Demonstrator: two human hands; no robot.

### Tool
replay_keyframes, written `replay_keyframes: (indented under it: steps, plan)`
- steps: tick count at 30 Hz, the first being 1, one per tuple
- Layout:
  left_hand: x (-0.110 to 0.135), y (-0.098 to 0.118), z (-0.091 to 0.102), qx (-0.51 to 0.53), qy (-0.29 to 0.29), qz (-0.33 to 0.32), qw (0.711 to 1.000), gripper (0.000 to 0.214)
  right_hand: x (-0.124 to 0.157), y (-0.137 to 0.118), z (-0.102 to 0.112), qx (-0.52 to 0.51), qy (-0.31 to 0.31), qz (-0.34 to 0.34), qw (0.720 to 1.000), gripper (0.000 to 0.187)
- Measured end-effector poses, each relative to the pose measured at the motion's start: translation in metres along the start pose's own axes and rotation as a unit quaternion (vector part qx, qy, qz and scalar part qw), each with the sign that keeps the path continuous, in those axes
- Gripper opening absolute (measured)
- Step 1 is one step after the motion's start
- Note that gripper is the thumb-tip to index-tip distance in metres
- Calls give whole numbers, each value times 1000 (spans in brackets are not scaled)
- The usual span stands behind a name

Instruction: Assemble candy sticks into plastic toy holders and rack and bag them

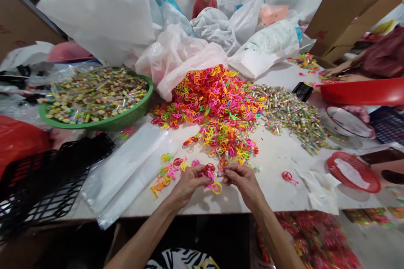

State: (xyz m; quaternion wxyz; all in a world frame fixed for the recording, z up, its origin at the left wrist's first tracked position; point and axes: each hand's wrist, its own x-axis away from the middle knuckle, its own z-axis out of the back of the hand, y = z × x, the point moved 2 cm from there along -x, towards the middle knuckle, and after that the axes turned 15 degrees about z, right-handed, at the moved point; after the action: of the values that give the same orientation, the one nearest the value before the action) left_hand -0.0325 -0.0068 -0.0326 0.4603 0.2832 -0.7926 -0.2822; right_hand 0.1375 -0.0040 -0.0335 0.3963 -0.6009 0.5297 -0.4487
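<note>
My left hand (189, 183) and my right hand (243, 183) meet low on the white table (271, 185). Their fingertips pinch a small tangle of red, pink and yellow plastic ring pieces (211, 178). Exactly which piece each hand grips is hidden by the fingers. Just beyond them spreads a large heap of neon plastic ring pieces (208, 96). A few loose pieces (167, 174) lie left of my left hand. To the right sits a heap of small wrapped cylinders (293, 117), and a single red piece (288, 176) lies apart.
A green basin (126, 119) of wrapped sweets stands left, beside flat clear plastic bags (126, 172) and a black plastic grid (53, 176). A co-worker's hand (334, 71) reaches near a red basin (362, 92). White sacks (265, 48) fill the back, where another person (205, 4) sits.
</note>
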Motion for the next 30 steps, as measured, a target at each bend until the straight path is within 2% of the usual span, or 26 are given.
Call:
replay_keyframes:
  steps: [4,8,14,20,22,26,30]
  plan:
    - [1,-2,0,41,-25,15,999,23,1,1,-3,-8,-16,-17,1000,25]
    - [3,2,2,63,-11,21,998,24,-1,-1,-1,-23,3,-18,1000,24]
    - [5,7,0,31,-22,12,999,14,0,-2,1,-28,-5,-39,999,26]
    - [1,-1,-3,-7,-43,7,999,22,5,2,-1,-35,-42,-97,994,26]
    - [-2,-4,-3,7,-34,1,999,26,5,-1,-3,-30,-44,-87,995,26]
    - [-6,-3,-1,68,1,-2,998,20,0,-12,0,-11,19,-18,1000,25]
    - [-6,1,-4,49,-19,0,999,20,-3,-12,3,8,18,-8,1000,25]
